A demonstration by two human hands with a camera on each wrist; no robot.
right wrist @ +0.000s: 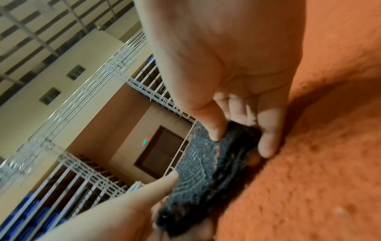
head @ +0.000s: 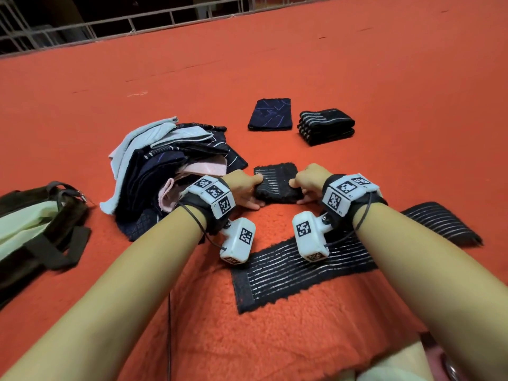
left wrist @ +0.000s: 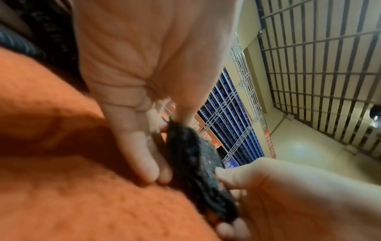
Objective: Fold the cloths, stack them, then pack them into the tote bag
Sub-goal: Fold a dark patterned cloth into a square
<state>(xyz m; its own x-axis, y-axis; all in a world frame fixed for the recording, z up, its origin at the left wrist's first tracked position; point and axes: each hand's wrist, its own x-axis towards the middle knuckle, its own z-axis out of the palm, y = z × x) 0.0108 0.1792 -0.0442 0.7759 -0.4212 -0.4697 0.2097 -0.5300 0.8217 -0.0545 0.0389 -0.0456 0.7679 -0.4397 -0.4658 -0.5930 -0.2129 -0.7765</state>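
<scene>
A small folded black cloth with pale stripes [head: 277,182] is held just above the orange blanket [head: 209,339]. My left hand [head: 248,188] grips its left edge, thumb on top and fingers underneath. At the opposite edge my right hand [head: 303,187] pinches it the same way. The left wrist view shows the left hand [left wrist: 156,146] against the dark cloth [left wrist: 198,163]. In the right wrist view, the right hand [right wrist: 241,130] has its thumb on the cloth [right wrist: 206,171]. The pale green tote bag [head: 35,229] with dark straps lies at far left.
A heap of unfolded cloths [head: 170,166] lies left of my hands. A folded navy cloth [head: 270,114] and a stack of folded striped cloths [head: 325,126] sit farther back. Two flat striped cloths [head: 297,273] [head: 442,224] lie under my wrists and to the right.
</scene>
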